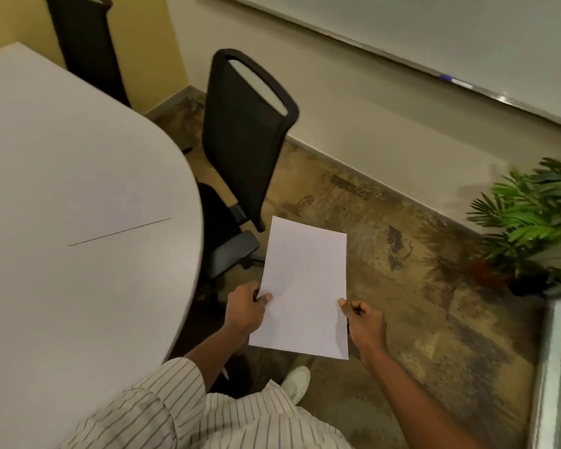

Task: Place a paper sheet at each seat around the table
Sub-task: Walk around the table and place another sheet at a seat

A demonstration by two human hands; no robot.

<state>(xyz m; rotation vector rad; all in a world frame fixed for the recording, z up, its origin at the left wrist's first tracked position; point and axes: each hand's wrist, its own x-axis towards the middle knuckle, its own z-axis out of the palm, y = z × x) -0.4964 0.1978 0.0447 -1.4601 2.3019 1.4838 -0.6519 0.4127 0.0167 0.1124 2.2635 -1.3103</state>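
I hold white paper [305, 286] over the floor, just right of the table's rounded end; whether it is one sheet or a thin stack I cannot tell. My left hand [245, 307] pinches its left edge and my right hand [365, 322] grips its right edge. The pale grey table [78, 189] fills the left of the view, with a thin seam line across its top. A black office chair [243, 144] is pushed in at the table's end, straight ahead of the paper. A second black chair [85, 43] stands at the far side, top left.
A whiteboard [434, 34] with a blue marker [447, 77] on its ledge hangs on the wall ahead. A green potted plant [538, 215] stands on the floor at right, beside a pale ledge [554, 367]. Mottled brown floor [418, 286] lies between chair and plant.
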